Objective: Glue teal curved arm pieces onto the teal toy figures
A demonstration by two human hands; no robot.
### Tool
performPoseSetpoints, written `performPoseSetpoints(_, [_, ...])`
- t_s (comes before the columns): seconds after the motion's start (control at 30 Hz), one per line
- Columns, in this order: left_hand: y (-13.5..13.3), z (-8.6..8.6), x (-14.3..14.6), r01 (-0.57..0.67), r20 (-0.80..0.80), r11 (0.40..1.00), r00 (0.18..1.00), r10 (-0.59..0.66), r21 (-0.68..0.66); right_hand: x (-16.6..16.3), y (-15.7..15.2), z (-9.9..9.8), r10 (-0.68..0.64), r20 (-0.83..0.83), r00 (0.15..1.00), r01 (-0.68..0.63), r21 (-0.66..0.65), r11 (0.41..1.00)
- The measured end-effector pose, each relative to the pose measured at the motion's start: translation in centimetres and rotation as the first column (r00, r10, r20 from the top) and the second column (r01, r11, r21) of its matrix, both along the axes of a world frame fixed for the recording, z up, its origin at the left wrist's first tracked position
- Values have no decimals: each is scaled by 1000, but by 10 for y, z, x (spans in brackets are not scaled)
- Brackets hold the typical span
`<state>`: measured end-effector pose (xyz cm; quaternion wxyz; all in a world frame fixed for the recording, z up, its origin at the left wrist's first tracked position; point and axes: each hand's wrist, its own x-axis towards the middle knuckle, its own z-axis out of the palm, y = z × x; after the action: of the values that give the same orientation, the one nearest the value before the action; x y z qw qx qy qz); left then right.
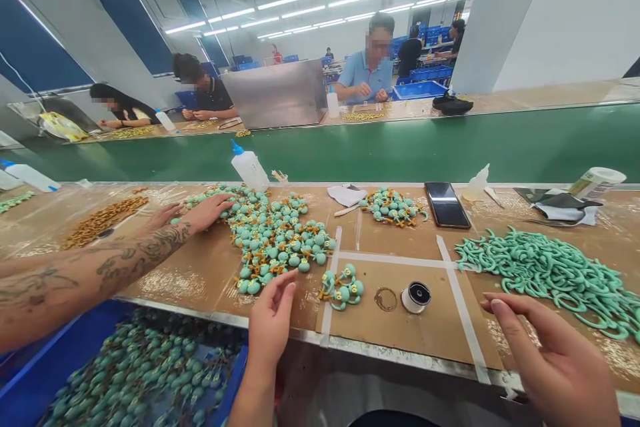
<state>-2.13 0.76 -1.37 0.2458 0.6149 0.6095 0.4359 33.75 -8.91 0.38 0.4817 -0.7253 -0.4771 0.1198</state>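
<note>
1. Spanning the frame, cardboard-covered worktop [210, 267]; big pile of teal figures [273, 237] sits mid-left, heap of teal curved pieces [550, 273] toward the right edge.
2. Tattooed co-worker's hand [200, 210] rests on the pile's far-left side.
3. Right hand [555, 360] near the front edge, fingers loosely spread, empty, just short of the curved pieces.
4. Left hand [273, 323] at the front edge, fingers together, extended, holding nothing.
5. Small cluster of figures [343, 287] lies just right of the left fingertips, apart. Best picked singly, pinching the body, not the legs.
</note>
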Motion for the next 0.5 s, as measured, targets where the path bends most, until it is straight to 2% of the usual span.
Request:
performPoseSetpoints(0.1, [9,4,-11,-42,-80,999,996,42,6,20,6,-12,-56,67,996,64,-122,990])
performPoseSetpoints(0.23, [23,9,0,-11,-257,1000,966,14,10,49,18,-33,8,303,953,74,-258,963])
performPoseSetpoints(0.37, [30,12,19,-37,-428,999,903,44,24,72,25,-57,21,617,787,163,-240,957])
performPoseSetpoints(0.43, [31,11,24,-62,-479,998,875,69,31,79,28,-66,24,687,726,179,-224,958])
performPoseSetpoints(0.5, [30,8,25,-79,-509,996,856,88,38,83,30,-70,23,707,707,195,-226,954])
